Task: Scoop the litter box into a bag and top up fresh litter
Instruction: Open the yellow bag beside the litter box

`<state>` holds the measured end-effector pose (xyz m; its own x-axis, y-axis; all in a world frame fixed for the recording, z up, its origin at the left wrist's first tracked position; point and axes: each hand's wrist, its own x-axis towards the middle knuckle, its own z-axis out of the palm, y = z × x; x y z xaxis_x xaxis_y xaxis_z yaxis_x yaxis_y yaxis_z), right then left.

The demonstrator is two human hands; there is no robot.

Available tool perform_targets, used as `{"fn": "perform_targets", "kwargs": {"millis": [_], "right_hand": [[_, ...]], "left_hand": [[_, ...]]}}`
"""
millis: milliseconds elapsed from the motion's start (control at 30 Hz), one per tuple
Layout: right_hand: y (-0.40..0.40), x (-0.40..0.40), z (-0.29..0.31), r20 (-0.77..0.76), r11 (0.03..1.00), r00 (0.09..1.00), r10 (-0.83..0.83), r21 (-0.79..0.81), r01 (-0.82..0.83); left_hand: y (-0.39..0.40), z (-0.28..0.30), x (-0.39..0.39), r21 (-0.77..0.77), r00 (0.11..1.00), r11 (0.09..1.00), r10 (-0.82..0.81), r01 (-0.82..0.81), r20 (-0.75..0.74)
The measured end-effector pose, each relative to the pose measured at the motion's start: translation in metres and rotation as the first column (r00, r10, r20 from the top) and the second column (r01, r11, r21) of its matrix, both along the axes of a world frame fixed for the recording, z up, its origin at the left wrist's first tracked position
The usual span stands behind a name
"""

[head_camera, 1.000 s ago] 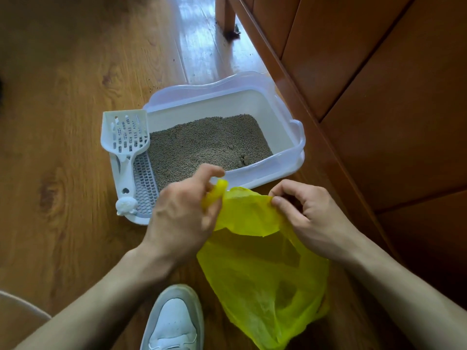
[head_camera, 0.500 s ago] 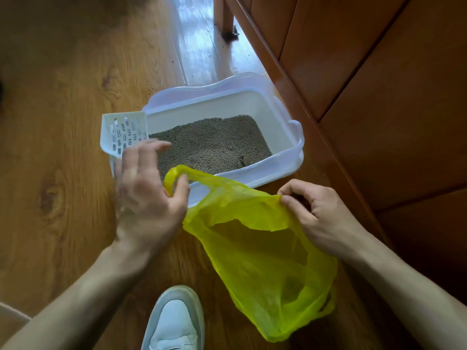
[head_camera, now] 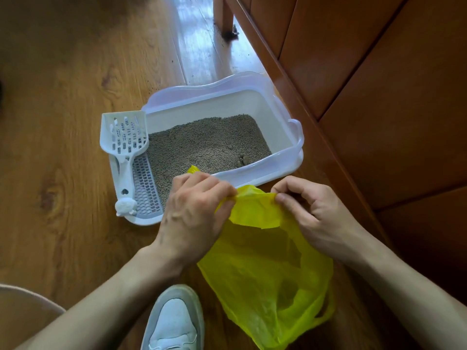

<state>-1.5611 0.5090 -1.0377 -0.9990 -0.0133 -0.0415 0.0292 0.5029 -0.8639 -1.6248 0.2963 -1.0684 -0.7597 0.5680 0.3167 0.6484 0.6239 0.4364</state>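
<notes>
A white litter box (head_camera: pixel 285 170) with a translucent rim sits on the wooden floor, holding grey-brown litter (head_camera: pixel 209 145) with a small dark clump near its front right. A white slotted scoop (head_camera: pixel 123 147) lies along the box's left edge. In front of the box hangs a yellow plastic bag (head_camera: pixel 267 279). My left hand (head_camera: pixel 194 213) pinches the bag's top edge, with a yellow handle loop poking out above its fingers. My right hand (head_camera: pixel 308 208) pinches the same edge a little to the right. The two hands are close together.
A brown wooden cabinet (head_camera: pixel 379 97) runs along the right, close to the box. My white shoe (head_camera: pixel 174 322) stands on the floor below the hands. Dark specks and a furniture leg (head_camera: pixel 225 18) lie on the floor behind the box. A pale curved object (head_camera: pixel 22 304) shows at the lower left.
My left hand has moved right from near the scoop back to the bag's top edge. The bag's mouth, spread wide half a second ago, is drawn narrow between both hands.
</notes>
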Motion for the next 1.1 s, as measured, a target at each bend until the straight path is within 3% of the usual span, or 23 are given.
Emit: {"fn": "perform_targets", "kwargs": {"millis": [133, 233, 367, 467, 700, 833, 1033, 1100], "right_hand": [[0.005, 0.000, -0.003, -0.026, 0.994, 1.000, 0.002, 0.108, 0.001], [0.008, 0.000, -0.007, -0.014, 0.980, 1.000, 0.017, 0.199, -0.013], [0.005, -0.003, -0.005, -0.070, 0.967, 0.997, 0.030, 0.255, -0.011], [-0.006, -0.004, -0.001, -0.063, 0.948, 0.987, 0.146, 0.295, -0.121], [-0.016, -0.006, -0.006, -0.130, 0.962, 0.983, 0.129, 0.259, -0.092], [-0.009, -0.006, -0.006, -0.085, 0.983, 0.996, 0.034, 0.183, -0.018], [-0.005, -0.005, -0.007, 0.030, 0.993, 0.997, -0.064, 0.104, 0.061], [-0.005, -0.005, -0.006, 0.054, 0.994, 0.996, -0.077, 0.083, 0.072]], "left_hand": [[-0.007, -0.002, -0.004, 0.154, 0.978, 0.988, -0.001, -0.032, 0.208], [-0.010, 0.000, -0.010, 0.161, 0.943, 0.986, -0.027, -0.029, 0.331], [-0.008, 0.004, -0.010, 0.133, 0.933, 0.990, 0.000, -0.052, 0.359], [-0.004, 0.007, -0.004, 0.158, 0.921, 0.987, -0.055, -0.007, 0.386], [-0.005, 0.020, -0.004, 0.206, 0.926, 0.978, -0.108, 0.034, 0.360], [-0.023, 0.013, -0.015, 0.104, 0.969, 0.992, 0.049, -0.076, 0.241], [-0.030, 0.007, -0.020, 0.079, 0.942, 0.972, 0.194, -0.223, 0.272], [-0.029, 0.009, -0.018, 0.032, 0.949, 0.961, 0.265, -0.274, 0.168]]}}
